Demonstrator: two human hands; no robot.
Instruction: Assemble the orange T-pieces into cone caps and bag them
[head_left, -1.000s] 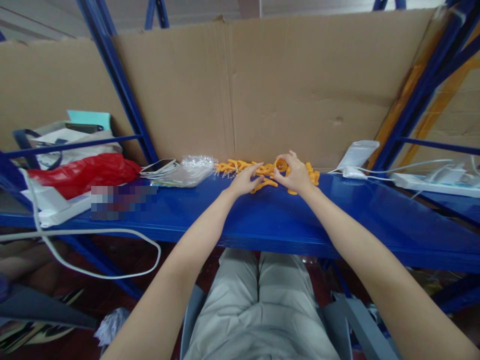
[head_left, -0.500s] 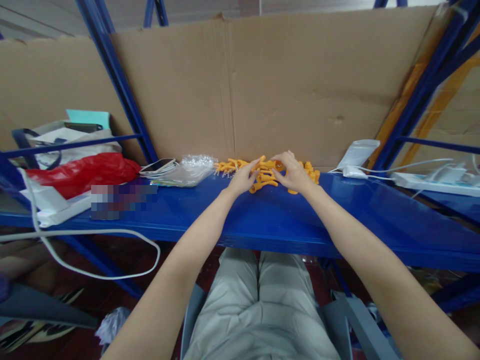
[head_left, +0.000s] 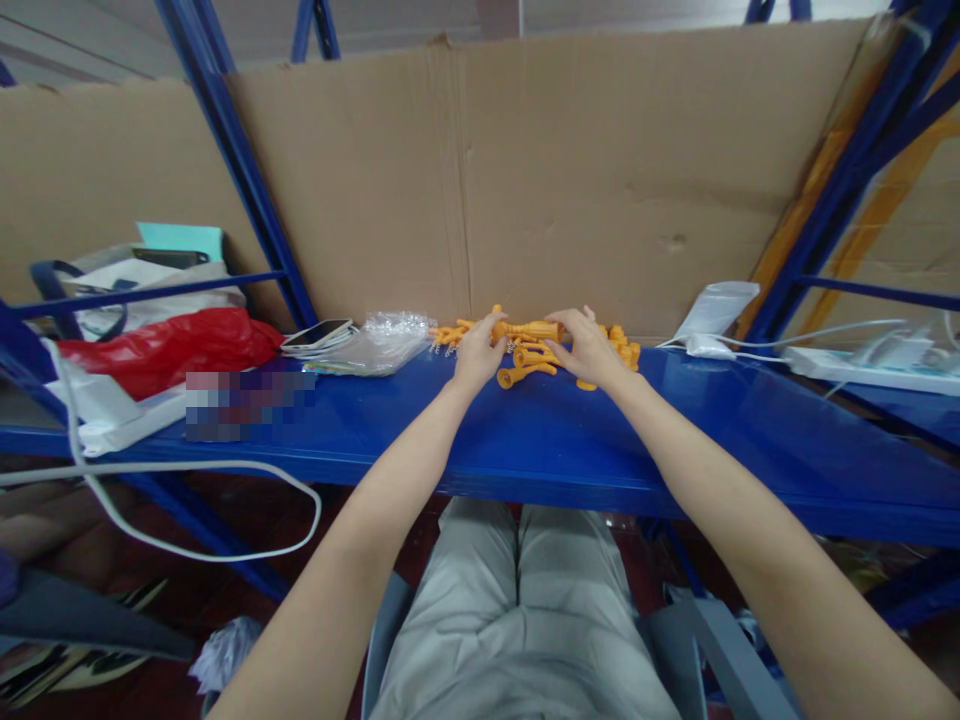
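Between my two hands lies an orange plastic horn-shaped piece [head_left: 529, 329], with a ringed stem and a flared cup. My left hand [head_left: 478, 352] has its fingers closed around the thin end. At the cup end, the thumb and fingers of my right hand [head_left: 592, 350] grip the rim. Just below, on the blue shelf [head_left: 555, 440], rest loose orange pieces [head_left: 525, 372] with round cups and curved stems. More orange pieces [head_left: 624, 348] are heaped beside my right hand. Behind my left hand sit orange pieces with small chains [head_left: 448, 338].
Left of the pieces are a clear plastic bag [head_left: 386, 345], a phone [head_left: 324, 334] and a red bag [head_left: 180, 350]. A white cable [head_left: 247, 462] loops past the shelf's front edge. Cardboard [head_left: 570, 180] stands upright behind. On the right is a white power strip [head_left: 870, 368].
My left hand has shifted slightly left along the held piece, so more of its stem shows between my hands. My right hand stays at nearly the same place.
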